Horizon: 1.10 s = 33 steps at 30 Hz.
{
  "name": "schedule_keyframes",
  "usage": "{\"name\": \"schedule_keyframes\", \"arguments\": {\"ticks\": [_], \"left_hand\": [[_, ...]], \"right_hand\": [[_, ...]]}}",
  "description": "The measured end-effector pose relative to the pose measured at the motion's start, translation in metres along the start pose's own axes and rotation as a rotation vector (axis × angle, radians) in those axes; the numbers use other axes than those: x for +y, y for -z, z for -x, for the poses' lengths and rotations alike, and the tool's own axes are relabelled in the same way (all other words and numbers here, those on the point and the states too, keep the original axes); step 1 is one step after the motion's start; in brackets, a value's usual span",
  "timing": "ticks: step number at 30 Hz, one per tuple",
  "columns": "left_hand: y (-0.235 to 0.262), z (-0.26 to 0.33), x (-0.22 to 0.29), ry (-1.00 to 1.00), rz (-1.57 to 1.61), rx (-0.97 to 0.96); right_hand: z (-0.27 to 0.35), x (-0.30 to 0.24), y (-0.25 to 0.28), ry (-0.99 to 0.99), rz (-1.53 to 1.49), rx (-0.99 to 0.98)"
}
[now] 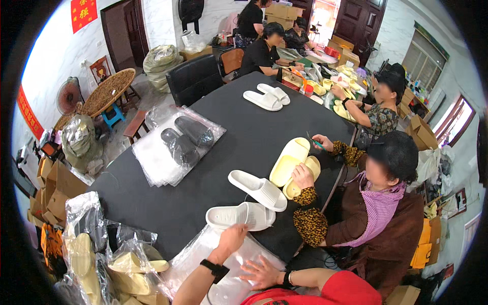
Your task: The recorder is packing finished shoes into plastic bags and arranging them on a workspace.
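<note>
My left hand point(234, 238) reaches over the stack of clear plastic bags point(223, 262) to the near edge of a white slipper point(229, 216). Its fingers are drawn together there; whether they pinch the slipper or a bag edge is hidden. My right hand point(261, 273) lies open on the bags, fingers spread, holding nothing. A second white slipper point(257, 190) lies just beyond the first, close against it. Both forearms come in from the lower edge, with dark bands at the wrists.
Bagged yellow slippers point(84, 264) are heaped at the left corner. Bagged black slippers point(185, 137) and a white pair point(266, 97) lie farther across the black table point(229, 132). At my right, a co-worker holds yellow slippers point(290, 162) and green-handled snips point(317, 144).
</note>
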State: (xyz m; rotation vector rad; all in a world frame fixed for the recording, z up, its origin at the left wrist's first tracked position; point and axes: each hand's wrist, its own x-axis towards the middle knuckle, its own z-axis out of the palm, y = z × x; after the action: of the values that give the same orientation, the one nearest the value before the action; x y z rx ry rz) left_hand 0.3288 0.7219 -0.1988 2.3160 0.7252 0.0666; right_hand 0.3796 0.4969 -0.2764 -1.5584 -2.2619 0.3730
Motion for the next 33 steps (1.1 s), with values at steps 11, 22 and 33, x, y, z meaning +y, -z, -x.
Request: {"name": "schedule_keyframes", "arguments": {"ticks": [11, 22, 33], "left_hand": [[-0.023, 0.217, -0.103, 0.287, -0.459, 0.342], [-0.014, 0.262, -0.108, 0.823, -0.164, 0.421], [-0.096, 0.348, -0.049, 0.225, -0.445, 0.125]], "right_hand": [[0.003, -0.001, -0.007, 0.04, 0.075, 0.019], [-0.007, -0.002, 0.005, 0.065, 0.131, -0.081], [-0.002, 0.0, -0.001, 0.116, 0.132, -0.228]]}}
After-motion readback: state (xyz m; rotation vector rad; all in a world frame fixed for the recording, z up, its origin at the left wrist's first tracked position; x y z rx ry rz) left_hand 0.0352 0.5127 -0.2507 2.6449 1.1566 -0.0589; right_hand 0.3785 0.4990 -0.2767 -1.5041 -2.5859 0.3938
